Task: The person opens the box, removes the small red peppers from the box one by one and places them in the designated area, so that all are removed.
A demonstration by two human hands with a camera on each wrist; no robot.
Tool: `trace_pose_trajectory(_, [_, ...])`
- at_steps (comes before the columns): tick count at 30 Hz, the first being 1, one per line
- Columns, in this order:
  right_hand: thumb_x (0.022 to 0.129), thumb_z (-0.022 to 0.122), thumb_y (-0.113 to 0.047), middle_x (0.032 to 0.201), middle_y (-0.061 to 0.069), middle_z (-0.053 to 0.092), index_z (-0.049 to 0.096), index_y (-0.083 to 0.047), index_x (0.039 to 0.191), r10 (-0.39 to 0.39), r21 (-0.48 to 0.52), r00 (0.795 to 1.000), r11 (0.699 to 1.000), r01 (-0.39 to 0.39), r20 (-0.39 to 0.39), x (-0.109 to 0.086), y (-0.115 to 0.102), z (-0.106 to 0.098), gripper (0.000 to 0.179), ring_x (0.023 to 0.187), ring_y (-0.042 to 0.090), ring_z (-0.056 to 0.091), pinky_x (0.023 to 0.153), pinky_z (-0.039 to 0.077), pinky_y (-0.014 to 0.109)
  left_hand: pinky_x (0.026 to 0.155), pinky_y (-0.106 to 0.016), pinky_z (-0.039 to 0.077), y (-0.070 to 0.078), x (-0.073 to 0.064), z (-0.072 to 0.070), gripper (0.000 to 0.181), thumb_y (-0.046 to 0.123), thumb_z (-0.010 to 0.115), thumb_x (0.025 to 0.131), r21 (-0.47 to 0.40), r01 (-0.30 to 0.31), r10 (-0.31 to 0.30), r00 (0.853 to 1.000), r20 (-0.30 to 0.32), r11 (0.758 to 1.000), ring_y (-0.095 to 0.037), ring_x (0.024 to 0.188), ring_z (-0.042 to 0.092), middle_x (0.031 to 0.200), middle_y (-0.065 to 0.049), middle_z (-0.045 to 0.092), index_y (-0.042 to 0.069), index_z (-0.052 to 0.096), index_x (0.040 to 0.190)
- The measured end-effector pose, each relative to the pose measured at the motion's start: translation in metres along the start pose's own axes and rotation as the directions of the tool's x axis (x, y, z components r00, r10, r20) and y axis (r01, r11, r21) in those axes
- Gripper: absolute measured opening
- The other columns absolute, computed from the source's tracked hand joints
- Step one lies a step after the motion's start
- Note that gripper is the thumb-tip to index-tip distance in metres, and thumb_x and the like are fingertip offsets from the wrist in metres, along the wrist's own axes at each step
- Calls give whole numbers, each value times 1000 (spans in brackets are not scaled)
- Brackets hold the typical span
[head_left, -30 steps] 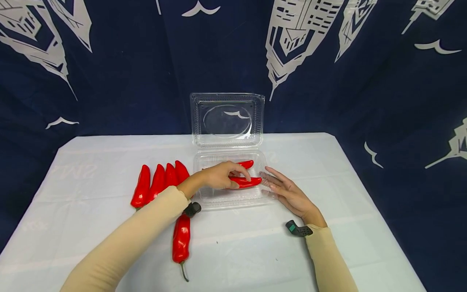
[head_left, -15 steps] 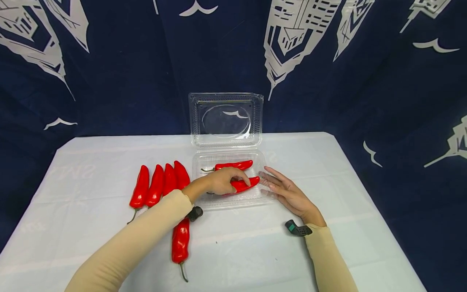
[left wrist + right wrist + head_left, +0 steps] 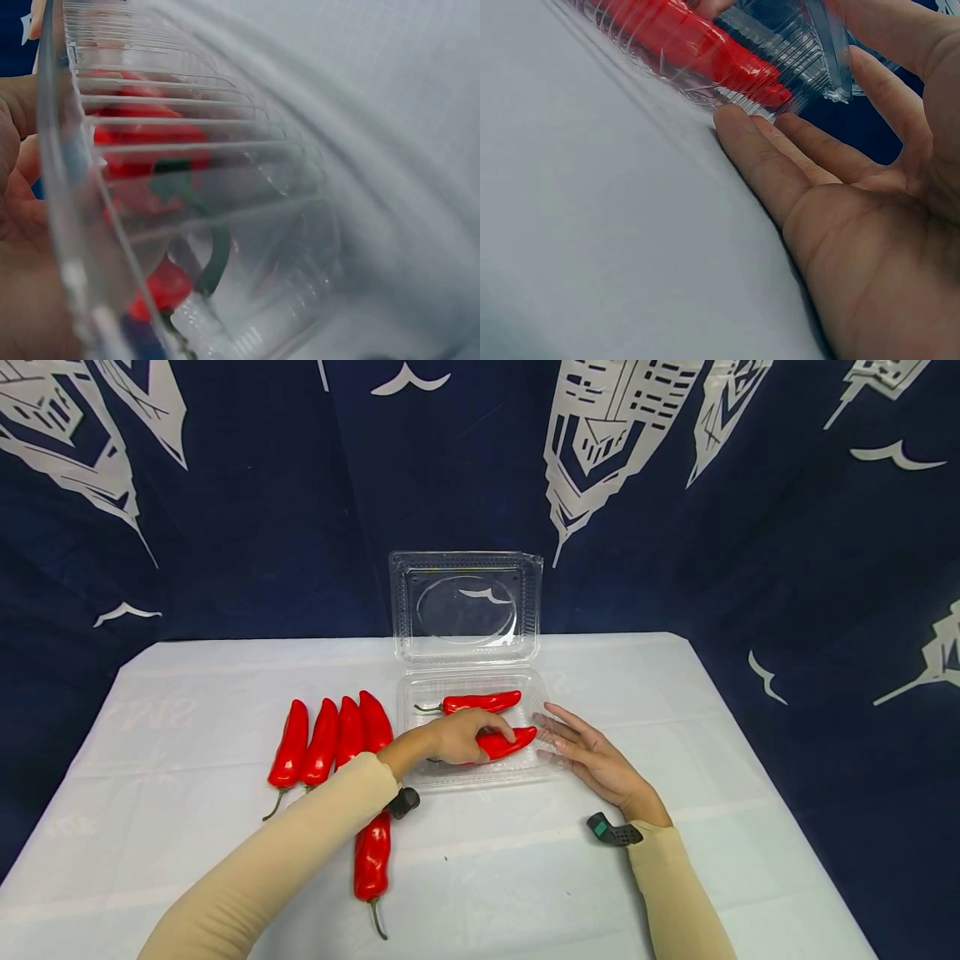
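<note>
In the head view my left hand [image 3: 459, 737] reaches into the base of a clear plastic clamshell box [image 3: 480, 775]. Its thumb and fingers hold a red chili pepper [image 3: 510, 744], which lies low in the base with its tip pointing right. Behind it another red chili pepper [image 3: 483, 702] lies in the box, its green stem to the left. My right hand [image 3: 600, 760] rests at the box's right side, fingers extended. Through the ribbed wall in the left wrist view, the held pepper's green stem [image 3: 217, 259] shows.
Left of the box several red peppers [image 3: 287, 752] lie in a row on the white-covered table [image 3: 525, 877]. One more pepper [image 3: 372, 860] lies nearer the front, partly behind the left sleeve [image 3: 277, 860]. The box's lid [image 3: 467, 647] stands raised at the back.
My left hand and its pepper have shifted slightly toward the front of the box, uncovering the rear pepper and its stem. The right hand has stayed in place.
</note>
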State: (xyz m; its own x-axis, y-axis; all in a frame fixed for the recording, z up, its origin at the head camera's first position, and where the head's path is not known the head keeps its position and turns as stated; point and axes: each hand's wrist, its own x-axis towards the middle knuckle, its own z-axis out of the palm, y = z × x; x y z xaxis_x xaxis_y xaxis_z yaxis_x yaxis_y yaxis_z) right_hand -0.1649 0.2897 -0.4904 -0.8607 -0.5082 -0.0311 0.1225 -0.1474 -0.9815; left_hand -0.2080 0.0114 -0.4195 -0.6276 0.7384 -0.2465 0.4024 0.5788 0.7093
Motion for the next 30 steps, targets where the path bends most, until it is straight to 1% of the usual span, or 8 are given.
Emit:
trace_pose_trajectory(3, [104, 49, -4, 164, 23, 20, 18, -9, 160, 0, 1, 1000, 1000, 0, -1, 0, 0, 0, 65, 139, 13, 47, 107, 47, 32, 110, -38, 41, 0, 0, 0, 43, -3, 68, 85, -11, -7, 7, 1000, -1, 1000, -22, 127, 51, 136, -4, 60, 16, 68, 123])
trace_pose_trajectory(6, [103, 49, -4, 164, 23, 20, 18, -10, 160, 1, -2, 1000, 1000, -1, -5, 0, 0, 0, 65, 138, 14, 47, 107, 47, 31, 106, -36, 43, 0, 0, 0, 43, -5, 69, 83, -19, -11, 11, 1000, -8, 1000, -20, 121, 53, 131, -2, 63, 15, 69, 121])
trace_pose_trajectory(11, [103, 50, -4, 164, 24, 19, 17, -9, 160, -3, -3, 1000, 1000, 3, -5, 0, -1, 2, 66, 138, 13, 48, 107, 47, 31, 101, -33, 44, 1, -1, 0, 44, -6, 71, 80, -36, 2, -3, 1000, -19, 999, -18, 113, 53, 125, -1, 65, 15, 70, 118])
trace_pose_trajectory(16, [103, 49, -3, 164, 23, 19, 17, -9, 160, -6, -3, 1000, 1000, 6, -2, 0, -2, 2, 65, 138, 13, 48, 107, 47, 32, 101, -32, 44, 4, -3, -2, 43, -6, 72, 80, -72, 12, -13, 1000, -23, 997, -18, 114, 53, 127, -2, 65, 14, 70, 118])
trace_pose_trajectory(21, [103, 49, -3, 164, 23, 20, 17, -9, 160, -2, -1, 1000, 1000, 2, -5, 0, -2, 3, 65, 139, 13, 47, 107, 47, 32, 102, -33, 44, 5, -7, -6, 42, -4, 72, 81, -85, -12, 8, 999, -45, 996, -19, 116, 53, 129, -3, 65, 14, 71, 119])
trace_pose_trajectory(23, [103, 49, -4, 164, 22, 21, 17, -9, 160, -1, -4, 1000, 1000, 1, -5, 0, -2, 3, 65, 141, 15, 46, 107, 47, 32, 102, -34, 44, 6, -9, -8, 42, -3, 71, 82, -98, -22, 16, 998, -59, 995, -21, 117, 53, 130, -3, 64, 14, 71, 120])
trace_pose_trajectory(27, [104, 49, -4, 164, 21, 22, 18, -9, 160, -1, -7, 1000, 1000, 1, -1, 0, -2, 3, 65, 143, 21, 43, 107, 47, 32, 103, -37, 43, 6, -14, -12, 42, 0, 71, 83, -126, -17, 7, 997, -81, 992, -22, 120, 50, 132, -3, 62, 15, 70, 122])
trace_pose_trajectory(30, [104, 48, -5, 164, 22, 20, 19, -11, 160, -4, -7, 1000, 1000, 4, 8, 0, -1, 2, 63, 145, 24, 41, 108, 46, 32, 102, -38, 44, 6, -17, -14, 42, 0, 71, 84, -157, -12, -3, 995, -96, 988, -23, 120, 50, 133, -5, 60, 17, 69, 123])
